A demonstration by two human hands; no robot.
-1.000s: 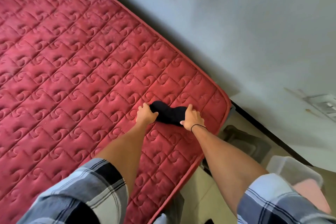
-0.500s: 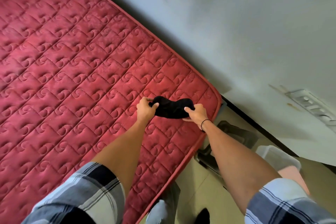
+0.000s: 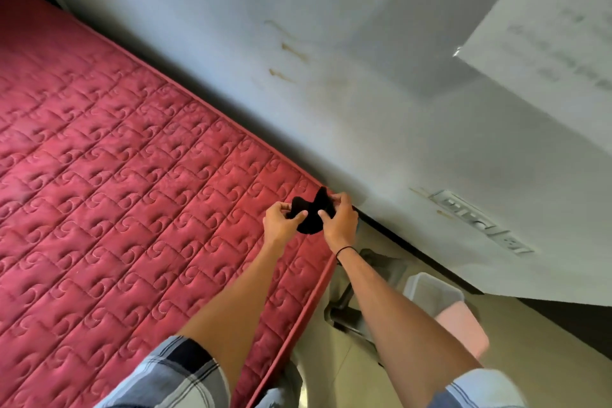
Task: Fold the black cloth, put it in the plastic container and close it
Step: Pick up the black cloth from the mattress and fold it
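Note:
A small black cloth (image 3: 309, 213) is bunched up in the air above the far corner of the red mattress (image 3: 132, 209). My left hand (image 3: 280, 222) pinches its left side and my right hand (image 3: 339, 218) grips its right side, the two hands close together. A clear plastic container (image 3: 432, 295) with a pink lid (image 3: 462, 328) beside it stands on the floor to the right, below my right forearm.
A pale wall (image 3: 364, 93) runs along the far side of the mattress, with a power strip (image 3: 480, 220) fixed low on it. Dark objects (image 3: 361, 308) lie on the tiled floor between mattress and container. Plaid sleeves show at the bottom.
Both hands lifted the cloth off the mattress and drew together, bunching it. The view swung up and to the right, toward the wall.

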